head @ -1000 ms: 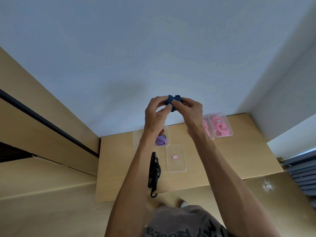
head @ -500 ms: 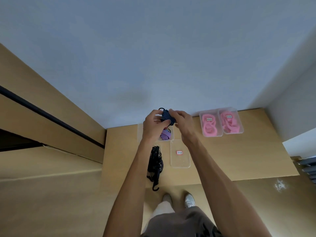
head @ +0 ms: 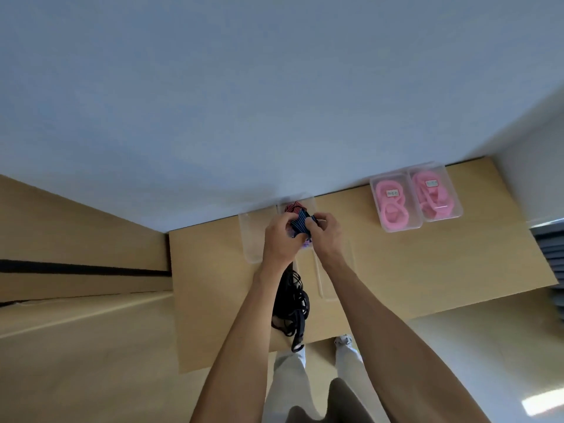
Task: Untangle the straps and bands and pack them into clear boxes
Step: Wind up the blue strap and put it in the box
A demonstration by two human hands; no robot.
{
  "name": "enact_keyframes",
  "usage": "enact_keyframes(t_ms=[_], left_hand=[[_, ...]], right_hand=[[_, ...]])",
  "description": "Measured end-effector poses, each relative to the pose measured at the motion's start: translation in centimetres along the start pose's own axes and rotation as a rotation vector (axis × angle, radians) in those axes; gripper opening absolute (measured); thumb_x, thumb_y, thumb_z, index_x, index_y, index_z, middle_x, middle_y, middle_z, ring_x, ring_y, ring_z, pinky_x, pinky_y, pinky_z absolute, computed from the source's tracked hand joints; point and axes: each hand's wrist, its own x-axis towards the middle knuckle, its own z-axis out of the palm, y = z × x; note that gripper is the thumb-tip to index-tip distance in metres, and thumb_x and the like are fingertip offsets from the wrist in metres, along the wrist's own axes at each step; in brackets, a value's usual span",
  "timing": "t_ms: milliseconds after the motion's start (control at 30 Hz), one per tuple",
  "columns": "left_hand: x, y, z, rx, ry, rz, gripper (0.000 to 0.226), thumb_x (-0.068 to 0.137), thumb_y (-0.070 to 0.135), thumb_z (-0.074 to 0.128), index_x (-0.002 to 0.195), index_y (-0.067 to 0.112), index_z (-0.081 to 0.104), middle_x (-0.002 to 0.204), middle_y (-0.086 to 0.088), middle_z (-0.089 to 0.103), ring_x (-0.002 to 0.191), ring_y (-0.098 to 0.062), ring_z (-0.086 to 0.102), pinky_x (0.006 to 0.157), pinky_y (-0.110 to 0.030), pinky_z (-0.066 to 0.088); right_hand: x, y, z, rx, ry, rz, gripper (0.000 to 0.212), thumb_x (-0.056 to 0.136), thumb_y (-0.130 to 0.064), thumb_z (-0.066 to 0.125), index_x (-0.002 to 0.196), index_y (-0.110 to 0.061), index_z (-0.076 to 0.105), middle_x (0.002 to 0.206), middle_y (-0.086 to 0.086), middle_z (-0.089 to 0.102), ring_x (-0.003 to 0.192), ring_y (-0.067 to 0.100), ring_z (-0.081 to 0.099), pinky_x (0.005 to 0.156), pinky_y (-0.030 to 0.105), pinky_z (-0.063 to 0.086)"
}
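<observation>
A folded blue striped band (head: 300,225) is pinched between my left hand (head: 279,238) and my right hand (head: 326,235), right above an open clear box (head: 309,204) at the back of the wooden table (head: 213,285). That box holds a red striped band (head: 293,207) and a purple one (head: 306,245), mostly hidden by my fingers. A second clear box (head: 251,239) stands touching its left side. A tangle of black straps (head: 290,306) with a hook lies near the table's front edge, between my forearms.
Two closed clear boxes with pink bands, the left pink box (head: 392,203) and the right pink box (head: 433,192), stand at the back right. A clear lid (head: 320,279) lies under my right forearm. The wall runs behind the table; my feet show below its front edge.
Both hands have come down with the blue striped band, from above the table to just over the open box. The camera view has tilted downward.
</observation>
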Motion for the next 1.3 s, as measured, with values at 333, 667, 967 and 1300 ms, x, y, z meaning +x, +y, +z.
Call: enact_keyframes(t_ms=[333, 667, 967, 1300], left_hand=[[5.0, -4.0, 2.6, 0.100, -0.127, 0.001, 0.044, 0.072, -0.008, 0.070, 0.116, -0.003, 0.069, 0.112, -0.018, 0.068, 0.107, -0.031, 0.062, 0.092, -0.033, 0.048], [5.9, -4.4, 3.4, 0.146, -0.143, -0.014, 0.049, 0.078, -0.002, 0.068, 0.127, 0.002, 0.068, 0.126, -0.014, 0.066, 0.117, -0.028, 0.061, 0.102, -0.040, 0.047], [6.7, -5.3, 3.1, 0.163, -0.137, 0.006, 0.045, 0.078, 0.005, 0.074, 0.122, 0.007, 0.072, 0.116, -0.012, 0.065, 0.105, -0.027, 0.063, 0.090, -0.036, 0.050], [6.9, -6.0, 2.3, 0.144, -0.035, 0.027, 0.039, 0.080, -0.014, 0.054, 0.112, -0.003, 0.073, 0.114, -0.018, 0.069, 0.102, -0.031, 0.066, 0.090, -0.036, 0.053]], right_hand=[[5.1, 3.0, 3.5, -0.308, 0.071, 0.031, 0.022, 0.097, -0.011, 0.055, 0.102, 0.005, 0.069, 0.095, 0.022, 0.070, 0.096, 0.038, 0.060, 0.085, 0.039, 0.047], [6.6, 3.7, 4.6, -0.557, 0.143, 0.034, 0.030, 0.102, -0.021, 0.049, 0.092, -0.002, 0.070, 0.098, 0.011, 0.053, 0.096, 0.034, 0.055, 0.075, 0.038, 0.040], [5.9, 3.6, 4.6, -0.711, 0.186, -0.086, 0.034, 0.095, -0.034, 0.062, 0.126, -0.020, 0.063, 0.102, 0.007, 0.068, 0.103, 0.030, 0.054, 0.086, 0.040, 0.036], [5.8, 4.7, 6.4, -0.745, 0.225, -0.094, 0.018, 0.097, -0.023, 0.058, 0.111, -0.020, 0.069, 0.107, 0.008, 0.056, 0.100, 0.028, 0.047, 0.079, 0.039, 0.035]])
